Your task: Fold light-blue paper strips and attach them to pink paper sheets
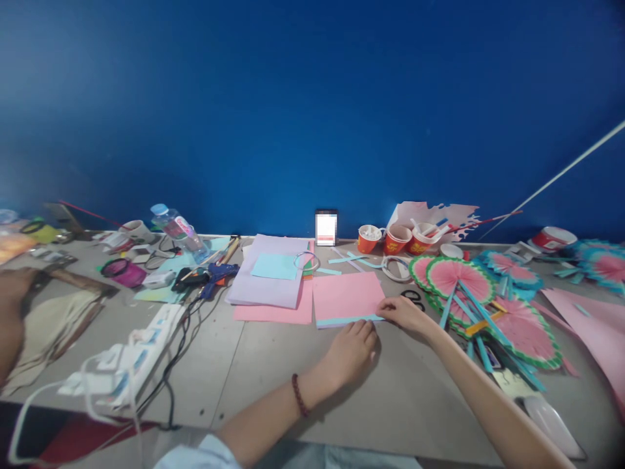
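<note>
A pink paper sheet (349,293) lies in front of me, with a light blue strip (336,322) along its near edge and a sliver of lavender below. My left hand (354,348), a beaded bracelet on its wrist, is closed, with bent fingertips on that near edge. At the near right corner, my right hand (403,312) pinches the edge between thumb and fingers. Left of the sheet is a stack of lavender paper (266,293) over pink, topped by a light blue piece (277,266). Watermelon-patterned paper fans (459,279) lie beside my right forearm.
Red paper cups (397,240) stand by the blue wall, near a small lit screen (326,228). On the left are a power strip (146,355) with cables, a blue glue gun (215,279) and a plastic bottle (178,228). Another person's arm (12,319) reaches in at far left.
</note>
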The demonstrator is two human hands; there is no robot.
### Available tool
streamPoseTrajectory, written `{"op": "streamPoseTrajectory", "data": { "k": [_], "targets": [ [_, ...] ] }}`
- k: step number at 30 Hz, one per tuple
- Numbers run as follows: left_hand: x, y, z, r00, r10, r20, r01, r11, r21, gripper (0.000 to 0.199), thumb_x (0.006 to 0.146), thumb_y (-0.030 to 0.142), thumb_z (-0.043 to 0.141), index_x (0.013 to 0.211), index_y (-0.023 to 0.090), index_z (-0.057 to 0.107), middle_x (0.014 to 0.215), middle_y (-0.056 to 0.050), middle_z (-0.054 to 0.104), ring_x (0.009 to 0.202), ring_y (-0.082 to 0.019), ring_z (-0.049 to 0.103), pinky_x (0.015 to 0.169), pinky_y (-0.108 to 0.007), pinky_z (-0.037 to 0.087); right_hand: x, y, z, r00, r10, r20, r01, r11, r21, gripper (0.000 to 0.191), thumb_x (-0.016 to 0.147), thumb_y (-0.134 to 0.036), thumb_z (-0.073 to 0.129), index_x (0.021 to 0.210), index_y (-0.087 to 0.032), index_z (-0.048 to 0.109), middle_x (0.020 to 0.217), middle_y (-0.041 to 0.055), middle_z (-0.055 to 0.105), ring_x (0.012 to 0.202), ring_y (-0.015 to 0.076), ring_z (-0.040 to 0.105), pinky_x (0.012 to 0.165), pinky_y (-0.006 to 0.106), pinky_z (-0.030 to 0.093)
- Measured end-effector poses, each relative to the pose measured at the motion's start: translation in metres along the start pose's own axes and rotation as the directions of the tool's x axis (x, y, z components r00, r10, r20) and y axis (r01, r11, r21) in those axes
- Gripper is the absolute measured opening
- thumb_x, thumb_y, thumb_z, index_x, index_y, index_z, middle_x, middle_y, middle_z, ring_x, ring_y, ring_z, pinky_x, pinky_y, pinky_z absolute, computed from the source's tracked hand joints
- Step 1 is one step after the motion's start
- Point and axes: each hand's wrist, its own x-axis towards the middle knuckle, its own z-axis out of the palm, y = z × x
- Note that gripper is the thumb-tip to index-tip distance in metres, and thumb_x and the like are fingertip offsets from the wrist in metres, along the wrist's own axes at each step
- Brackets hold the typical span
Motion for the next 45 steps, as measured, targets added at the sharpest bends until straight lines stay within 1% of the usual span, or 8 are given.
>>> {"op": "streamPoseTrajectory", "data": {
  "k": [3, 7, 10, 15, 23, 37, 42, 45],
  "targets": [
    [-0.0015, 0.0027, 0.0065, 0.999, -0.017, -0.035, 0.016, 1.000, -0.013, 0.034, 0.089, 0.028, 0.052, 0.118, 0.012, 0.053, 0.124, -0.012, 0.058, 0.115, -0.025, 0.051, 0.095, -0.038, 0.044, 0.0005, -0.0005, 0.0008, 1.000, 0.018, -0.010, -0.018, 1.000, 0.011, 0.025, 0.070, -0.036, 0.054, 0.065, -0.015, 0.068, 0.048, -0.0009, 0.052, 0.047, 0.0120, 0.043, 0.049, 0.024, 0.031],
    [-0.0042, 0.0021, 0.0077, 0.997, -0.020, -0.075, 0.018, 0.999, -0.027, 0.036, 0.088, 0.028, 0.051, 0.121, 0.013, 0.051, 0.130, -0.013, 0.054, 0.117, -0.025, 0.050, 0.097, -0.037, 0.043, 0.0019, 0.0019, 0.0017, 0.999, 0.044, -0.016, -0.043, 0.998, 0.052, 0.024, 0.070, -0.035, 0.054, 0.068, -0.015, 0.068, 0.048, -0.0011, 0.052, 0.046, 0.0118, 0.045, 0.047, 0.023, 0.031],
    [-0.0055, 0.0005, 0.0076, 0.997, -0.020, -0.078, 0.017, 0.999, -0.039, 0.036, 0.088, 0.028, 0.049, 0.121, 0.014, 0.050, 0.132, -0.013, 0.052, 0.116, -0.025, 0.050, 0.096, -0.037, 0.044, 0.0028, 0.0041, 0.0012, 1.000, 0.026, -0.004, -0.026, 0.998, 0.050, 0.023, 0.071, -0.034, 0.055, 0.067, -0.015, 0.068, 0.049, -0.0013, 0.052, 0.046, 0.0110, 0.045, 0.047, 0.023, 0.032],
    [-0.0059, 0.0001, 0.0076, 0.997, -0.022, -0.080, 0.018, 0.998, -0.055, 0.033, 0.088, 0.028, 0.049, 0.118, 0.015, 0.051, 0.124, -0.012, 0.056, 0.114, -0.024, 0.050, 0.095, -0.037, 0.044, 0.0027, 0.0047, 0.0004, 1.000, 0.019, 0.004, -0.020, 0.998, 0.056, 0.023, 0.071, -0.034, 0.055, 0.066, -0.015, 0.067, 0.049, -0.0012, 0.052, 0.046, 0.0109, 0.045, 0.046, 0.023, 0.031],
    [-0.0057, 0.0008, 0.0032, 0.998, -0.025, -0.058, 0.019, 0.996, -0.089, 0.030, 0.088, 0.026, 0.049, 0.117, 0.016, 0.051, 0.120, -0.011, 0.056, 0.112, -0.025, 0.050, 0.094, -0.038, 0.044, 0.0016, 0.0044, 0.0015, 1.000, -0.002, -0.009, 0.002, 0.999, 0.055, 0.024, 0.071, -0.036, 0.056, 0.066, -0.016, 0.067, 0.049, -0.0011, 0.053, 0.047, 0.0117, 0.044, 0.048, 0.024, 0.031],
    [-0.0059, -0.0003, 0.0109, 0.996, -0.013, -0.088, 0.008, 0.998, -0.060, 0.026, 0.087, 0.023, 0.050, 0.111, 0.015, 0.054, 0.116, -0.011, 0.058, 0.113, -0.025, 0.050, 0.095, -0.037, 0.044, -0.0001, -0.0010, 0.0016, 0.999, 0.014, -0.034, -0.012, 0.999, 0.038, 0.027, 0.069, -0.038, 0.055, 0.065, -0.015, 0.069, 0.050, 0.0001, 0.055, 0.052, 0.0138, 0.047, 0.054, 0.025, 0.034],
    [-0.0064, 0.0004, 0.0079, 0.997, -0.031, -0.077, 0.024, 0.996, -0.090, 0.027, 0.088, 0.024, 0.049, 0.112, 0.015, 0.054, 0.118, -0.011, 0.058, 0.111, -0.024, 0.051, 0.094, -0.037, 0.045, -0.0008, -0.0032, 0.0007, 0.999, 0.001, -0.042, 0.000, 1.000, 0.027, 0.027, 0.068, -0.038, 0.056, 0.066, -0.015, 0.069, 0.051, 0.0008, 0.057, 0.054, 0.0147, 0.049, 0.054, 0.025, 0.035],
    [-0.0066, 0.0006, 0.0049, 0.998, -0.030, -0.062, 0.024, 0.996, -0.091, 0.034, 0.089, 0.026, 0.047, 0.120, 0.015, 0.051, 0.128, -0.012, 0.054, 0.115, -0.025, 0.049, 0.096, -0.038, 0.044, -0.0005, -0.0024, 0.0010, 0.999, 0.002, -0.043, -0.001, 1.000, 0.028, 0.026, 0.069, -0.038, 0.056, 0.066, -0.016, 0.069, 0.051, 0.0007, 0.057, 0.053, 0.0146, 0.049, 0.054, 0.025, 0.036]
  ]
}}
